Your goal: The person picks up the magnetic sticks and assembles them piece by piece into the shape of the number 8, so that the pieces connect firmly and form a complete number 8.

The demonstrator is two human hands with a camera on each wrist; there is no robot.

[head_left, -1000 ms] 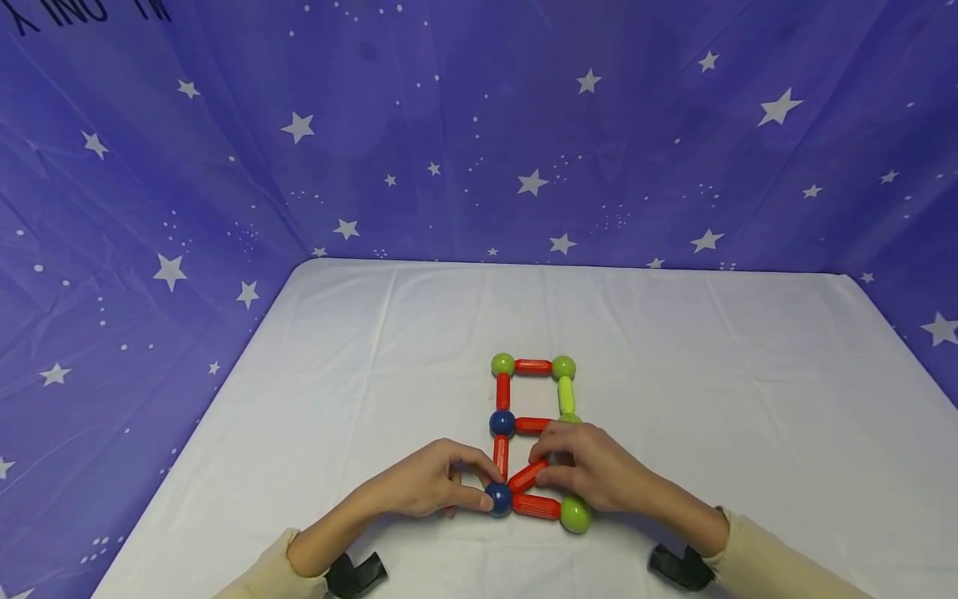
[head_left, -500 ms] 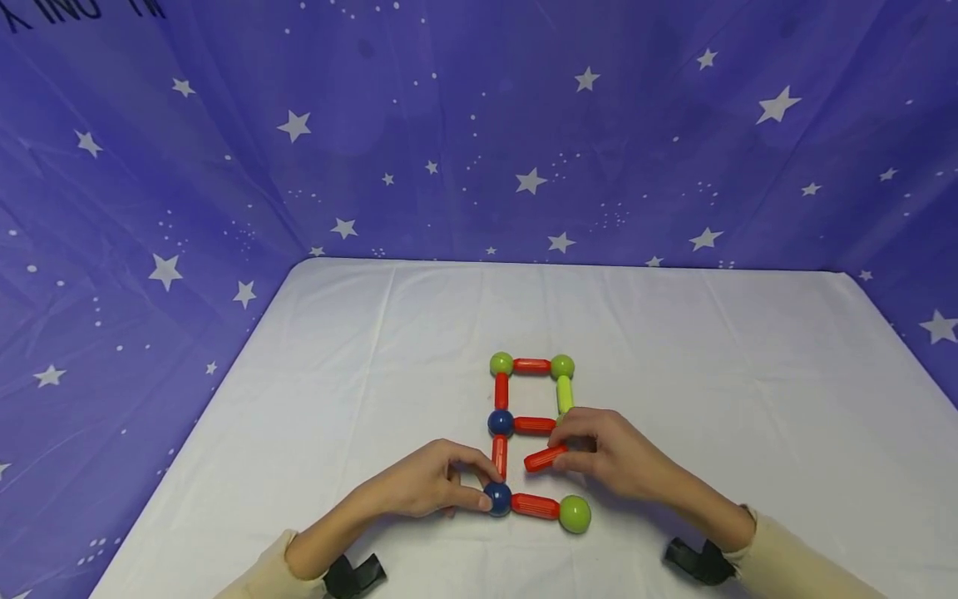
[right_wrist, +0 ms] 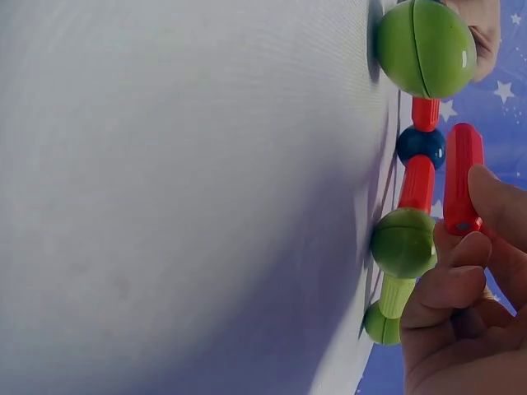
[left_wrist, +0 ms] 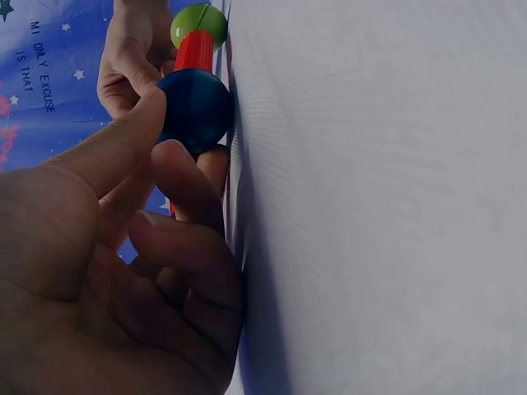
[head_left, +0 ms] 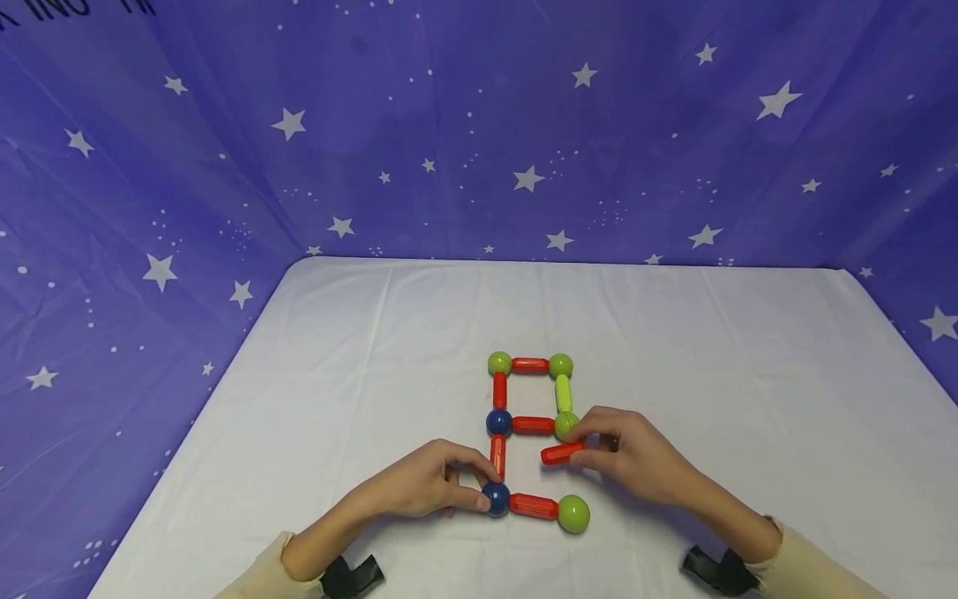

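Note:
My left hand (head_left: 437, 480) holds the near blue ball (head_left: 496, 499) between thumb and fingers, at the front left corner of a ball-and-rod frame. In my right hand (head_left: 636, 456) a loose red rod (head_left: 560, 454) is pinched, its free end pointing left; the right wrist view shows that red rod (right_wrist: 464, 177) apart from the balls. Close to the right fingertips sits a green ball (head_left: 566, 425), joined by a red rod (head_left: 533, 425) to the middle blue ball (head_left: 499, 422). A further green ball (head_left: 574, 514) ends the front red rod (head_left: 534, 506).
Two green balls form the far corners, one on the left (head_left: 499, 363) and one on the right (head_left: 560, 365). A yellow-green rod (head_left: 564, 393) runs down the right side. White cloth (head_left: 337, 358) covers the table, and a starry purple backdrop (head_left: 449, 125) surrounds it.
The red rod has come away from the near blue ball, moving right and back with my right hand. My left hand has stayed on the blue ball.

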